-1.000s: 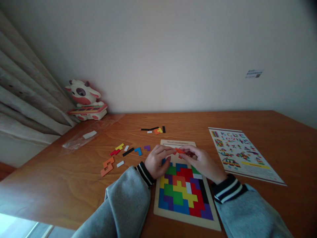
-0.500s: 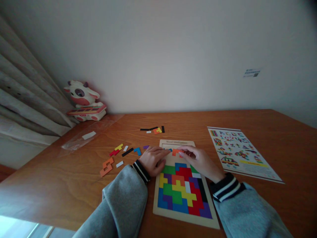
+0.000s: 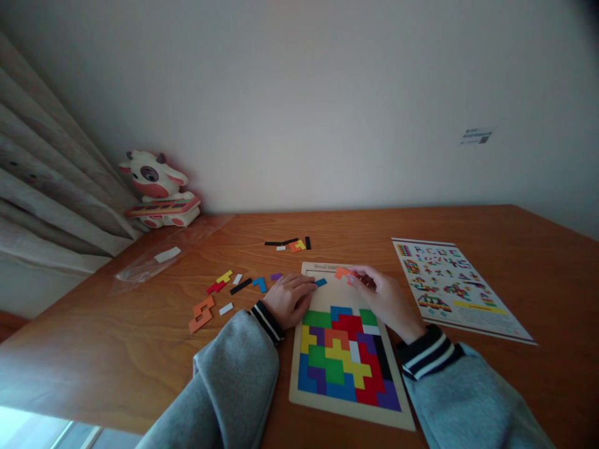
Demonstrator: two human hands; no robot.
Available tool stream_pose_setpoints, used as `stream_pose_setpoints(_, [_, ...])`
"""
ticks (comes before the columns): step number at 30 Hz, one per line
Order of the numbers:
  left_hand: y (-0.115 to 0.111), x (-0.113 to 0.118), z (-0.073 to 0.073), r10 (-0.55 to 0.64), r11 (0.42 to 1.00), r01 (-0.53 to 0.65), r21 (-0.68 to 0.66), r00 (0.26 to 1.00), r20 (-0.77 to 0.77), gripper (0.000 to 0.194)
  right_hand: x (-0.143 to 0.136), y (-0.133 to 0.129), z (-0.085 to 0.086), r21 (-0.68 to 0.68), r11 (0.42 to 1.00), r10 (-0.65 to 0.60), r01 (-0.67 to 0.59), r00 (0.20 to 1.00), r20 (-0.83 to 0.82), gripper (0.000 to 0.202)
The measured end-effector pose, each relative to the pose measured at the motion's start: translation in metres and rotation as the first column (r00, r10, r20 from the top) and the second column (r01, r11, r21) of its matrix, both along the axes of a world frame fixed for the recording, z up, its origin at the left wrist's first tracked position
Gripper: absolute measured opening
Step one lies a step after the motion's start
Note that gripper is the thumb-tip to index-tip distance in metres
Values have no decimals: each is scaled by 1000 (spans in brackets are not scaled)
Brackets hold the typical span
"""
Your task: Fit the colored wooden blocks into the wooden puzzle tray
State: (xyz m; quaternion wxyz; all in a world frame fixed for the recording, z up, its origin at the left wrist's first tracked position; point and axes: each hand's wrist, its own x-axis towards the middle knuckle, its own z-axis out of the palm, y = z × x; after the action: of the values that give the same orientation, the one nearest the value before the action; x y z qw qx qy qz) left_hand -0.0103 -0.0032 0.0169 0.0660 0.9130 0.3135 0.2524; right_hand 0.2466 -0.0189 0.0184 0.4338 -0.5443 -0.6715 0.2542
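A wooden puzzle board (image 3: 346, 410) lies in front of me, its lower part filled with flat coloured puzzle pieces and its upper part bare. My right hand (image 3: 386, 300) pinches an orange puzzle piece (image 3: 343, 273) over the board's upper right. The orange piece has a notched outline. My left hand (image 3: 291, 300) rests over the board's upper left edge, fingers bent, with a blue puzzle piece (image 3: 321, 282) at its fingertips. Much of the left hand's grip is hidden behind its own fingers.
Loose pieces lie left of the board, among them orange pieces (image 3: 201, 315) and a black strip (image 3: 241, 286). More pieces (image 3: 294, 246) sit behind it. A printed sheet (image 3: 461, 290) lies right. A cow toy (image 3: 161, 190) and plastic bag (image 3: 154, 259) are at far left.
My right hand has moved up and to the right with the orange piece, away from the left fingertips. More of the blue piece shows now. The left hand has hardly moved.
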Motion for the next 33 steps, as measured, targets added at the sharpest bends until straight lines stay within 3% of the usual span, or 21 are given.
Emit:
stream_pose_setpoints(7, [-2, 1, 1, -87, 996, 87, -14, 995, -44, 35, -1, 0, 0, 1, 1000, 12, -12, 1000, 21, 28])
stream_pose_setpoints(33, [-5, 3, 7, -8, 1000, 8, 4, 997, -79, 35, 1, 0, -4, 19, 998, 50, -52, 994, 97, 27])
